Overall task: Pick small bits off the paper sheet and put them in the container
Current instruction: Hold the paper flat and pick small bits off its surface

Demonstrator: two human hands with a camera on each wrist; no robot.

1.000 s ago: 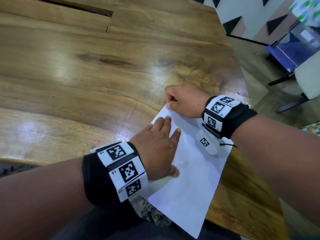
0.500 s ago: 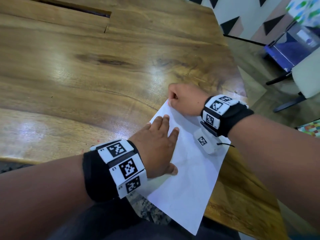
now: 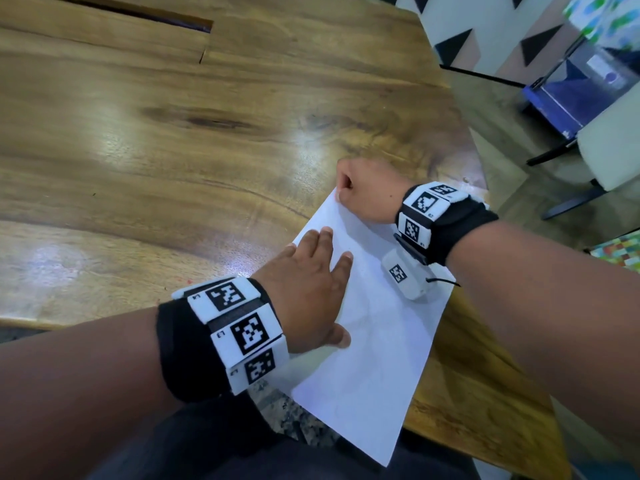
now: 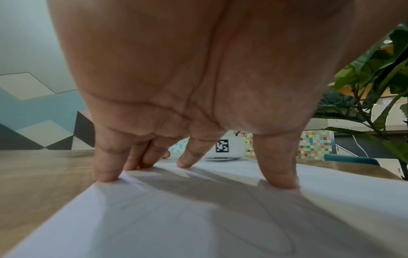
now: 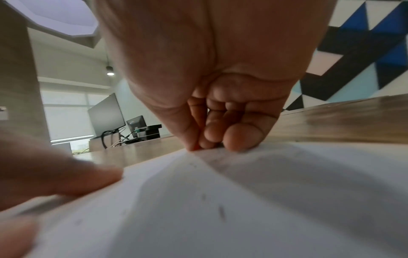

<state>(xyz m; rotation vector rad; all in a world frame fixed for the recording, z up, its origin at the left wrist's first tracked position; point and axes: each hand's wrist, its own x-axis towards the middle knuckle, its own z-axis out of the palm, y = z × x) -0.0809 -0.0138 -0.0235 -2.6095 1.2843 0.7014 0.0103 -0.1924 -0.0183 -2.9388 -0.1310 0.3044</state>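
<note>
A white paper sheet (image 3: 377, 344) lies slantwise on the wooden table (image 3: 173, 150), with its near corner hanging over the table's edge. My left hand (image 3: 311, 285) lies flat on the sheet's left side, its straight fingers (image 4: 108, 172) and thumb pressing the paper down. My right hand (image 3: 360, 188) is curled at the sheet's far corner. In the right wrist view its thumb and forefinger (image 5: 196, 147) pinch together on the paper, with a tiny reddish bit between their tips. A few dark specks (image 5: 222, 212) lie on the sheet (image 5: 253, 218) nearer the wrist. No container is in view.
Bare wood stretches to the left and far side, with a dark slot (image 3: 138, 12) at the back. The table's right edge runs close behind my right wrist. A chair (image 3: 609, 157) and a blue stand (image 3: 561, 98) are on the floor beyond it.
</note>
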